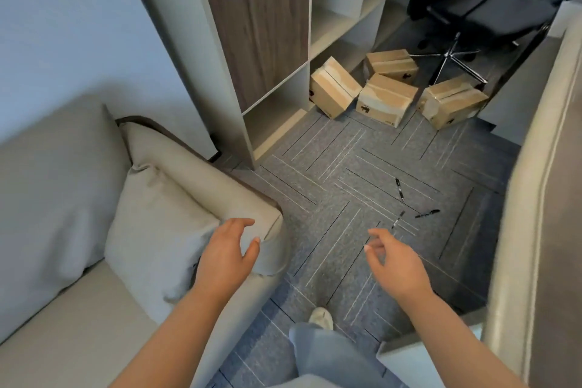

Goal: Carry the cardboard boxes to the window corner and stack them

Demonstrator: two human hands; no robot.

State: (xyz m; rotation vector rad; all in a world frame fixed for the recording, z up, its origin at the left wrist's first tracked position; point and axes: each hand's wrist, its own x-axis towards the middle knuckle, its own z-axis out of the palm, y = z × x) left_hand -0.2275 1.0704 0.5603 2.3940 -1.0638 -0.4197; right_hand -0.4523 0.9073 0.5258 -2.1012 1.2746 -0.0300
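Both your left hand point(226, 249) and right hand point(393, 261) hang loose, empty; the cardboard boxes point(385, 99) look stiff, probably light—grip opposite side faces.

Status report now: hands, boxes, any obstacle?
Left hand and right hand open, empty. Four cardboard boxes scattered beside shelf unit. Three pens on carpet in path.

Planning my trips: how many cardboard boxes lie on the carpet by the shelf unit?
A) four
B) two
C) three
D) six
A: four cardboard boxes lie scattered on the carpet between the shelf unit and the office chair.
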